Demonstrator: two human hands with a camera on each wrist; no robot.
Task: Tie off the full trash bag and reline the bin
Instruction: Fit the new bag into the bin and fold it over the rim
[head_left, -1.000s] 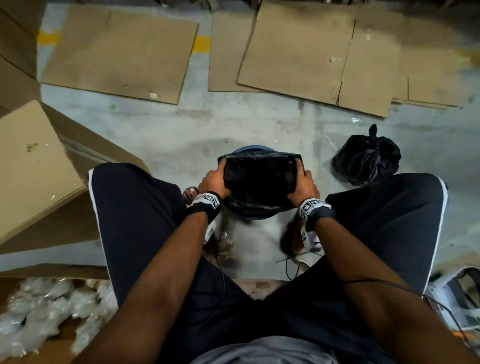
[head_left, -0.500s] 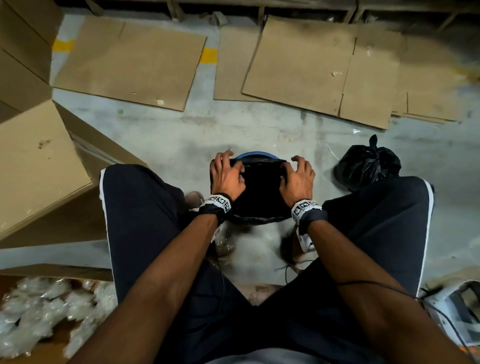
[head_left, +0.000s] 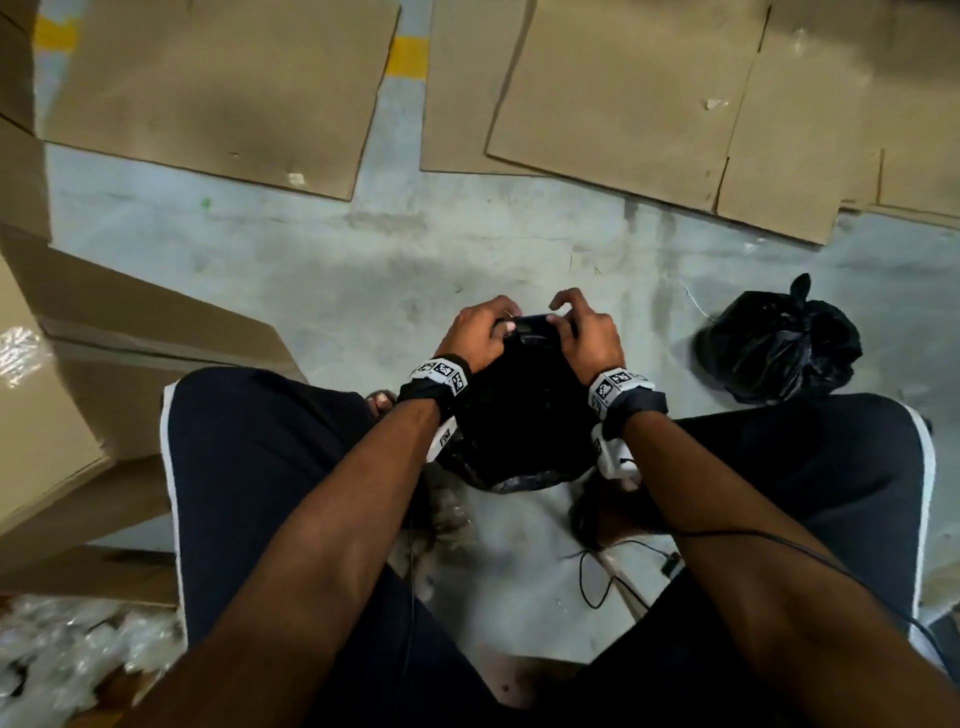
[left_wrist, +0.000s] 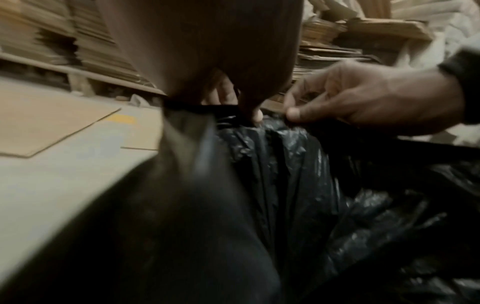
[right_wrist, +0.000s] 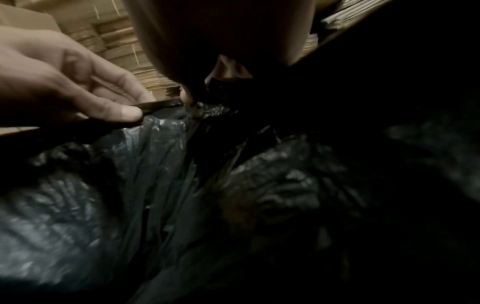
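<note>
From the head view, the black liner bag (head_left: 519, 415) sits on the floor (head_left: 363, 270) between the person's knees. The left hand (head_left: 478, 332) and right hand (head_left: 584, 338) both pinch the far edge of that bag, each grip clamped on the plastic. A tied trash bag (head_left: 776, 345) lies right of the liner, apart from it.

In the left wrist view, the right thumb (left_wrist: 294, 113) presses the bag's rim.

In the right wrist view, the left hand's fingertips (right_wrist: 127, 113) pinch the same rim.
</note>
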